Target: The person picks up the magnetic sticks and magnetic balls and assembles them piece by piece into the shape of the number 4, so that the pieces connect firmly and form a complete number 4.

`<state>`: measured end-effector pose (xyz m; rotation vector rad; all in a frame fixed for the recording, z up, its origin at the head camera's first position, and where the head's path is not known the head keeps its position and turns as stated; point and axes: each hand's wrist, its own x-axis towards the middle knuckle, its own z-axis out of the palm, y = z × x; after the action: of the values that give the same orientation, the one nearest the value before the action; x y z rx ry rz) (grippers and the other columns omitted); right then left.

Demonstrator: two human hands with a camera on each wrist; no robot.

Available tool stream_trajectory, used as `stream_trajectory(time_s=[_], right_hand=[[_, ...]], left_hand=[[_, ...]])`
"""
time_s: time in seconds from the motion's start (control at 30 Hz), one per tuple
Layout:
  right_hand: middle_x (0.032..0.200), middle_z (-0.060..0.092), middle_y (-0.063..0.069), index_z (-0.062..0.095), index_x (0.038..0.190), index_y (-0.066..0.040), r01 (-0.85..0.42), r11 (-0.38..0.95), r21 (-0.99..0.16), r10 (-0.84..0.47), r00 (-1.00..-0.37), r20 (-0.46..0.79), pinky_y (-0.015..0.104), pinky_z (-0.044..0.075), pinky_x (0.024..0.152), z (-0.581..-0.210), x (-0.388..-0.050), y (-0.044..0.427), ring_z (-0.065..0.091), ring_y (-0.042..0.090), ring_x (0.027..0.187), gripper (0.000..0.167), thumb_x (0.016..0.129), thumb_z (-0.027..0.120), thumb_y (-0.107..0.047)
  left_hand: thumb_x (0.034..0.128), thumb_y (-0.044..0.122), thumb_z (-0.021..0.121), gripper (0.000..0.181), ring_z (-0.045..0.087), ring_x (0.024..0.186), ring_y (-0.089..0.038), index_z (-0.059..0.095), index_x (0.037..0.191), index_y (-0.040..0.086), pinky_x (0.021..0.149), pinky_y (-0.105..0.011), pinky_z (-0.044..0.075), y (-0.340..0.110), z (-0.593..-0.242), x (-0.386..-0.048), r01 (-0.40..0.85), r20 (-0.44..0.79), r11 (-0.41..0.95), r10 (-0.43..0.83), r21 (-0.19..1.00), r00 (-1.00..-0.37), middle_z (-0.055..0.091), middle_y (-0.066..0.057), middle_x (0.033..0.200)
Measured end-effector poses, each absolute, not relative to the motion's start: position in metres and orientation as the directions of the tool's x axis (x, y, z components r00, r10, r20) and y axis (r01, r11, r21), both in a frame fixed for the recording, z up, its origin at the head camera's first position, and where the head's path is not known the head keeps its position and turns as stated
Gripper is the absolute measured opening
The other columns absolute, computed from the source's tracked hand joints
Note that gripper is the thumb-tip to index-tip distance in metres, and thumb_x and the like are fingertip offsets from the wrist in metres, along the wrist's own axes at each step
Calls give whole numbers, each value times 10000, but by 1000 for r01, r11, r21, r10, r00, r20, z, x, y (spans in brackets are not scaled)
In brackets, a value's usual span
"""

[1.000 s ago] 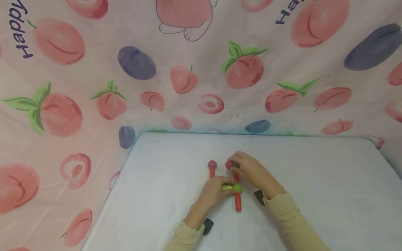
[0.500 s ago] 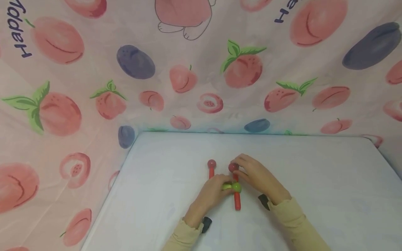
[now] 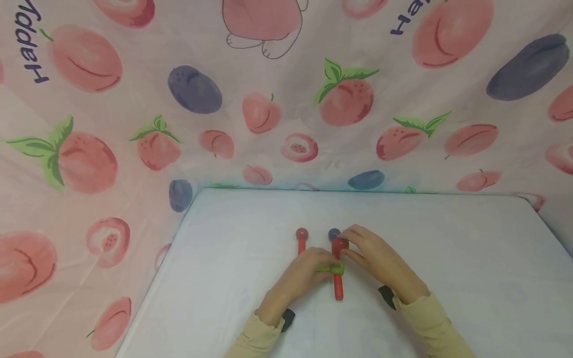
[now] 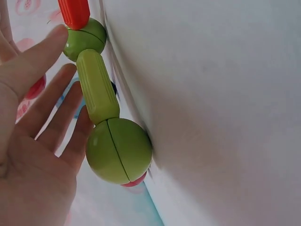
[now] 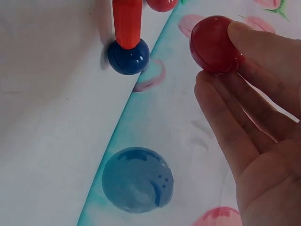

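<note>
In the head view my left hand (image 3: 305,273) is at a small frame of sticks and balls on the table. Its thumb and fingertip pinch a green ball (image 4: 86,40), which joins a ribbed yellow-green stick (image 4: 98,87) and a red stick (image 3: 338,287). A larger-looking green ball (image 4: 119,150) caps that stick's other end. My right hand (image 3: 378,256) pinches a loose red ball (image 5: 215,44) between thumb and fingers, above the frame. Apart from it, a blue ball (image 5: 129,56) ends a red stick (image 5: 127,23).
Another red ball (image 3: 302,233) tops a second red stick (image 3: 302,246), partly hidden by my left hand. Everything lies on a white table (image 3: 241,223). A fruit-printed cloth (image 3: 277,114) hangs behind and at the left.
My right hand has moved right and slightly towards me with the red ball. The blue ball now shows beside it. My left hand stays in nearly the same place.
</note>
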<state>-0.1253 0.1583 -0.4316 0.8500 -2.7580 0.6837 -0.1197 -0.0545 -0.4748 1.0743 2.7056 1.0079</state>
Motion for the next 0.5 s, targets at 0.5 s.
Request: stream_trajectory(time_s=[0.5], right_hand=[[1021,655,-13,693,1075,-103,-611,711,-347,-509,-788,346,353,579,860,-432,-107,169,640,140,938,319,789,835,-107]], left_hand=[[814,168,822,331,474,1350,-161,744,1125,249,1154,-328,358,-53,-475,-118,708,187,588,703,391,-687,648,49,1308]])
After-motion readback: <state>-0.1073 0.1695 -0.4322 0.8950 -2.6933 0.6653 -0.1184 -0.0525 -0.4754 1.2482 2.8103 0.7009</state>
